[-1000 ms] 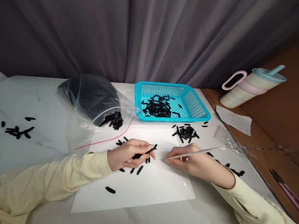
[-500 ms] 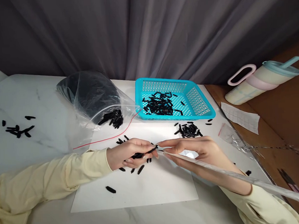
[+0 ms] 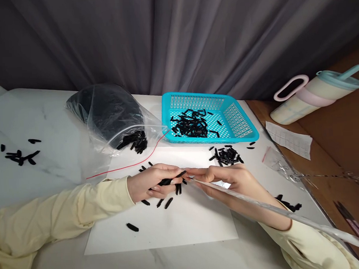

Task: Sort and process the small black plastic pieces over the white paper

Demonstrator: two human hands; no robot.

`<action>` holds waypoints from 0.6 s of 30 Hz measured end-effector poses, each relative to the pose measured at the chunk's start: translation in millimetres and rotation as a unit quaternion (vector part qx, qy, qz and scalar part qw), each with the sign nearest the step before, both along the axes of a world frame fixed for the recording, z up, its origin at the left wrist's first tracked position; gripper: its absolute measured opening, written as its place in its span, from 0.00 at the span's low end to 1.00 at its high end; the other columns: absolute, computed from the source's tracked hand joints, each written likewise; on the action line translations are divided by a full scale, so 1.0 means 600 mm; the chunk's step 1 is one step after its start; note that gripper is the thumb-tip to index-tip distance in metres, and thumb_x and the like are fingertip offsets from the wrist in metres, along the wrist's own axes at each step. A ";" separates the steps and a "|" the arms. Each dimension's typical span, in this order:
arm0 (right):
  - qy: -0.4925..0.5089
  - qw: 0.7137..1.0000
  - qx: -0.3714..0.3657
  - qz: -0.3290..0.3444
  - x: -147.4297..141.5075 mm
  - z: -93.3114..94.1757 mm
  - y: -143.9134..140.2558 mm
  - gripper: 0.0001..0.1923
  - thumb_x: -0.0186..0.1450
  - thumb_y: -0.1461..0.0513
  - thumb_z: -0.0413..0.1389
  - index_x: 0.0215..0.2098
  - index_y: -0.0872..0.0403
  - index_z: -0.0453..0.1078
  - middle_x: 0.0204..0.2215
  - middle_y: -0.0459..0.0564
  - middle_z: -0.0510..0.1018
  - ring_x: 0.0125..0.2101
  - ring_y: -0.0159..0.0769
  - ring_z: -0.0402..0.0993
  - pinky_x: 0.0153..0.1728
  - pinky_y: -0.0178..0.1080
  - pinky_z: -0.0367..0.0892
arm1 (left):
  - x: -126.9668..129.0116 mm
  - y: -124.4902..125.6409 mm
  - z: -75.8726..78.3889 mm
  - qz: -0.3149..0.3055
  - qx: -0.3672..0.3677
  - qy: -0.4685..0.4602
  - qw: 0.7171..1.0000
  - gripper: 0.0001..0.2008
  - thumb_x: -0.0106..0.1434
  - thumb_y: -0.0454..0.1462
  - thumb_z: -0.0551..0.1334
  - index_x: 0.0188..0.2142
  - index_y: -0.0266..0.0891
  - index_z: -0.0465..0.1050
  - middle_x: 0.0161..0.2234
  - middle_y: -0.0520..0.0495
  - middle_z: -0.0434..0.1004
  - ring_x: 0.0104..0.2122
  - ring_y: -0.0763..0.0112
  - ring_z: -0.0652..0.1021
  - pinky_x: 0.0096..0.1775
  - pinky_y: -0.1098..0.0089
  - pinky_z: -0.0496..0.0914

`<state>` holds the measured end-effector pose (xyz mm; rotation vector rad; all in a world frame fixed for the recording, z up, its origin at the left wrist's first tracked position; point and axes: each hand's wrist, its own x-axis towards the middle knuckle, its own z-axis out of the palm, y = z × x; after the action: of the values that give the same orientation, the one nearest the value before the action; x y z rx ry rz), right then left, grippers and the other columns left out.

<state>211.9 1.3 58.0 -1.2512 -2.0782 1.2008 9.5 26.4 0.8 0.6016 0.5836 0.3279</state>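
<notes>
Pinching a small black piece (image 3: 172, 179) just left of frame centre, the left hand (image 3: 152, 183) has its grip clamped on it above the white paper sheet (image 3: 190, 226); the right hand (image 3: 230, 180) closes its grip on a thin clear rod (image 3: 276, 211) running toward lower right, tip meeting the piece, on the worktop (image 3: 40, 117)

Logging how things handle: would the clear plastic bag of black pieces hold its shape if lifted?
Probably not. The plastic bag is thin, creased film, slumped on the table, so likely floppy. Its mouth gapes, and black pieces sit there, so lifting could spill more.
</notes>
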 end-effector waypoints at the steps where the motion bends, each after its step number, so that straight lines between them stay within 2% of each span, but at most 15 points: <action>1: -0.005 1.000 0.003 -0.001 0.000 0.000 0.000 0.09 0.61 0.65 0.52 0.23 0.52 0.66 0.43 0.50 0.78 0.39 0.39 0.78 0.28 0.32 0.73 | 0.000 0.000 -0.001 -0.001 -0.001 0.000 1.000 0.13 0.65 0.37 0.54 0.25 0.34 0.62 0.14 0.60 0.51 0.10 0.87 0.45 0.10 0.83 0.42; 5: -0.027 1.000 0.009 -0.003 0.002 0.000 -0.001 0.09 0.61 0.65 0.52 0.22 0.53 0.65 0.41 0.49 0.79 0.37 0.38 0.79 0.30 0.32 0.72 | -0.001 0.002 -0.003 -0.008 -0.008 0.001 1.000 0.14 0.66 0.38 0.53 0.25 0.34 0.61 0.14 0.61 0.51 0.10 0.87 0.44 0.10 0.83 0.42; 10: -0.035 0.999 -0.018 0.000 0.006 0.001 0.000 0.09 0.62 0.64 0.51 0.23 0.53 0.64 0.41 0.50 0.79 0.40 0.39 0.77 0.29 0.32 0.70 | 0.000 0.005 0.001 -0.019 0.002 0.022 1.000 0.15 0.65 0.40 0.53 0.24 0.35 0.60 0.12 0.62 0.48 0.10 0.87 0.44 0.10 0.83 0.42; 14: -0.056 0.998 -0.029 -0.002 0.005 0.004 0.002 0.10 0.61 0.64 0.50 0.22 0.53 0.63 0.39 0.49 0.80 0.35 0.37 0.78 0.26 0.31 0.68 | 0.001 0.004 0.004 -0.029 0.018 0.041 0.999 0.16 0.65 0.43 0.54 0.24 0.36 0.59 0.11 0.62 0.46 0.10 0.86 0.44 0.11 0.83 0.42; 18: -0.022 0.998 -0.060 -0.008 0.005 0.006 0.002 0.10 0.61 0.64 0.51 0.22 0.53 0.64 0.41 0.49 0.79 0.41 0.38 0.76 0.31 0.32 0.69 | 0.000 0.001 0.004 -0.021 0.053 0.051 0.997 0.11 0.62 0.39 0.58 0.25 0.35 0.64 0.13 0.62 0.49 0.11 0.87 0.45 0.11 0.82 0.41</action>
<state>214.8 2.3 61.7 -1.3573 -2.0492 1.3183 9.4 27.0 3.5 0.7351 0.6534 0.2914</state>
